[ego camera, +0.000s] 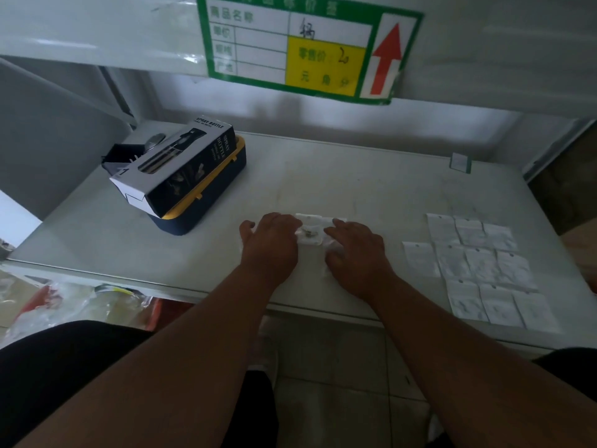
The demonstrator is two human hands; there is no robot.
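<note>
On the head camera I see both hands palm-down on the white shelf (371,182), near the middle of the view. Between them lies a small clear packet (310,235) with a bit of metal inside. My left hand (269,244) covers its 9 o'clock edge with the fingers bent over it; I cannot tell whether they pinch it. My right hand (357,253) lies at its 3 o'clock edge, fingers fairly straight, tips touching the plastic. Further toward 3 o'clock, well apart, rows of packets (478,266) lie flat. At 10 o'clock a spray bottle box (181,163) rests on a navy case (223,181).
</note>
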